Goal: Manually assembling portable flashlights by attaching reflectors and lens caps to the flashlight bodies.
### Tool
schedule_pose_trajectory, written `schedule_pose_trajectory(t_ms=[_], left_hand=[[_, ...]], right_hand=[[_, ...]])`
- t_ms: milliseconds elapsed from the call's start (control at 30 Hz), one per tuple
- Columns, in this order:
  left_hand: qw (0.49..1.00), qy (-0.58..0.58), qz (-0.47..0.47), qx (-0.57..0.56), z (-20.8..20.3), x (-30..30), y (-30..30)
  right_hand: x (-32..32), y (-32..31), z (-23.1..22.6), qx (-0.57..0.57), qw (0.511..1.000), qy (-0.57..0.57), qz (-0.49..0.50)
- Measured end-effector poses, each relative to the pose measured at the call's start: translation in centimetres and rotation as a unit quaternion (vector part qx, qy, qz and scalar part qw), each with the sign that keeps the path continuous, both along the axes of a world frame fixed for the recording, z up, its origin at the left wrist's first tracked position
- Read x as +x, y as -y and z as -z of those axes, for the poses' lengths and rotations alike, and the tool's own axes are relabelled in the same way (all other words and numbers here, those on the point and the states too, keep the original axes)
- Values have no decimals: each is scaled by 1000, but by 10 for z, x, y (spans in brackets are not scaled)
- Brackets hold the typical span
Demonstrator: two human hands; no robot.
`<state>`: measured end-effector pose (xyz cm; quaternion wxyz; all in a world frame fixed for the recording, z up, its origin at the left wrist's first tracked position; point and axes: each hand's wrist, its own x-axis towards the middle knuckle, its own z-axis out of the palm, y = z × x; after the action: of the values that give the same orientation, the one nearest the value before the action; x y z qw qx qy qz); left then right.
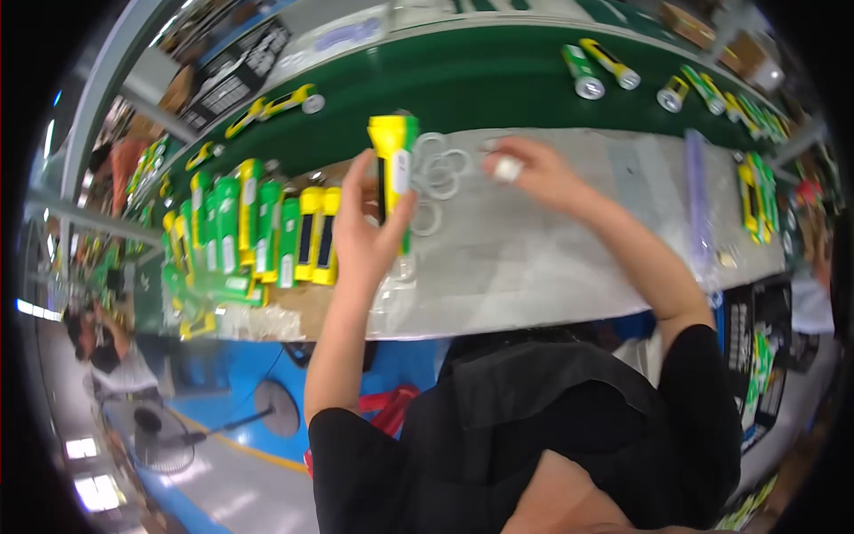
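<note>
My left hand (360, 236) is wrapped around a yellow and green flashlight (388, 142), held upright with its wide head at the top. My right hand (543, 178) is to the right of it, apart from the flashlight. Its fingertips are drawn together, with something white on or at one finger; whether they pinch a small part is too blurred to tell. Between the hands, several pale translucent rings (438, 185) lie on the grey worktable (534, 267). Left of my left hand stands a tight group of green and yellow flashlights (227, 227), some lying at its near edge.
Beyond the table runs a green conveyor belt (463, 84) carrying flashlights (583, 71). A long clear purplish plastic strip (698, 205) lies at the right, near another flashlight group (756, 196). A fan (165, 440) and a person (111, 343) are at the lower left.
</note>
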<state>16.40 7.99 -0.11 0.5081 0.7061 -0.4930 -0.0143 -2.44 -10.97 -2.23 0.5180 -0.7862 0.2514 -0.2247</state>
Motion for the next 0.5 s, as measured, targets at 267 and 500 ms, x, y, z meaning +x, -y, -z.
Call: schedule_pose_trajectory(t_ms=[267,500], left_hand=[[941,-231,246,25,44,-110,22],[721,-588,360,74,20,-165,58]], right_hand=[[-85,-86,-6,257,937,214,101],[-143,-116,2,301,935,187,-15]])
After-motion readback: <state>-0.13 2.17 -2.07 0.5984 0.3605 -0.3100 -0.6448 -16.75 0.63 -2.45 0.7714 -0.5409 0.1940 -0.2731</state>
